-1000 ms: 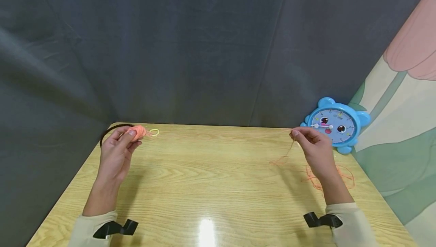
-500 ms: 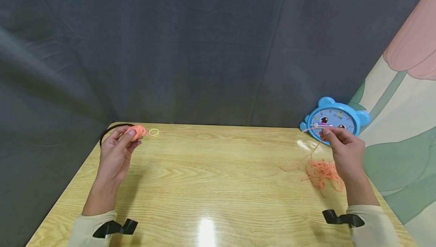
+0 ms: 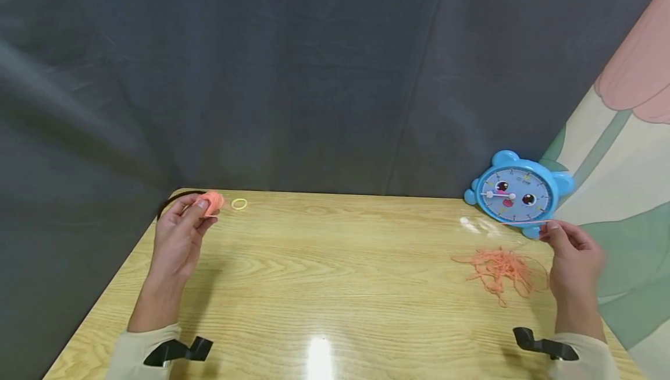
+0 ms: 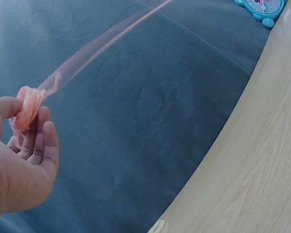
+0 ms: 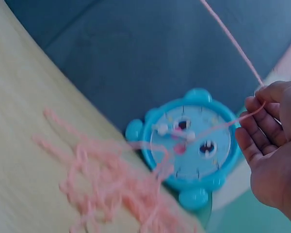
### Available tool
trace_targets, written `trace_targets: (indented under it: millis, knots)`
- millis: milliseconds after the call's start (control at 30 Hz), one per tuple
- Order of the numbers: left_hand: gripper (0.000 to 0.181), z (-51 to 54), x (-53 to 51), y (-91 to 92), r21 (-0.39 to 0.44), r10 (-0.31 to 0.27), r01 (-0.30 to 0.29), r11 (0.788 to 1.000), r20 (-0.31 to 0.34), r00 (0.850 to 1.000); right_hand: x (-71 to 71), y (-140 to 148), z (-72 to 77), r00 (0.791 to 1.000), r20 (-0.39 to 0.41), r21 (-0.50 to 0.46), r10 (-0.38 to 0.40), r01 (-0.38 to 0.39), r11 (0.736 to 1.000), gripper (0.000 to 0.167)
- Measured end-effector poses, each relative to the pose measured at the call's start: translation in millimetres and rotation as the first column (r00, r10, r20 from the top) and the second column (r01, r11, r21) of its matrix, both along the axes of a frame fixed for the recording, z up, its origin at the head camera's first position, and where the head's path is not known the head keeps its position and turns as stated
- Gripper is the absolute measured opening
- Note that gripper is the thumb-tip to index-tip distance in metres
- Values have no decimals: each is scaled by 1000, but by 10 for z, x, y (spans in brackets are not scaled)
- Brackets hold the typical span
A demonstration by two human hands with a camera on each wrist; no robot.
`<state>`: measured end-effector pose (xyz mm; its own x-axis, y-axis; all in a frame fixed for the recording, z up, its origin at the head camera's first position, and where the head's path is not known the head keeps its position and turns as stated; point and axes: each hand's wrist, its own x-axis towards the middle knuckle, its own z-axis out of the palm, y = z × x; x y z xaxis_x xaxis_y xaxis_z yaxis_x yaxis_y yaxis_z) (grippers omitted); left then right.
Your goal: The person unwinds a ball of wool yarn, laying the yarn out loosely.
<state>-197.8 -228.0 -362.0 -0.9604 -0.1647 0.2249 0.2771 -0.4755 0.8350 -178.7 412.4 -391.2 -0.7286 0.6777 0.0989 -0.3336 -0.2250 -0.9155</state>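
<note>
Dark cloth [image 3: 314, 77] backs a wood-grained table [image 3: 335, 269] reflecting bright light [image 3: 320, 357], with a flower-patterned backdrop [image 3: 630, 170] at right.

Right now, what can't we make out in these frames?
Left wrist: the yarn strand, blurred, its far end cut off by the top edge; the upper part of the clock, cut off there too.
Right wrist: single threads in the yarn pile, blurred; its lower part, cut off by the bottom edge.
Head: part of the yarn bundle, hidden by the left hand; the clock's numerals, too small.
</note>
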Motion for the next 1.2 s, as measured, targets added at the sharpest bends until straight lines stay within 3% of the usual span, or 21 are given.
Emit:
trace_targets:
  millis: [100,367,500,700,867,1033,1200]
  knots:
    - [10,2,-7,-4,1,8,-8,1000,8,1000,37,145,-89,997,68,-40,-31,33,999,15]
    - [11,-6,-3,-16,-54,9,-9,998,8,1000,111,386,-345,975,222,-64,-9,24,998,2]
    - [12,-15,-10,-20,-76,0,0,997,4,1000,111,446,-403,973,229,-71,-41,58,996,2]
    - [11,-10,-1,-42,-94,-4,4,996,8,1000,162,527,-421,985,147,-143,-85,107,984,4]
    - [13,-5,7,-57,-69,-1,2,998,21,1000,213,557,-424,986,138,-180,-92,117,977,3]
    - [13,-5,14,-50,-46,6,-4,999,27,1000,224,574,-454,969,245,-70,-43,62,996,7]
    - [10,-28,7,-31,-57,1,0,998,22,1000,216,622,-560,920,390,117,45,-98,988,11]
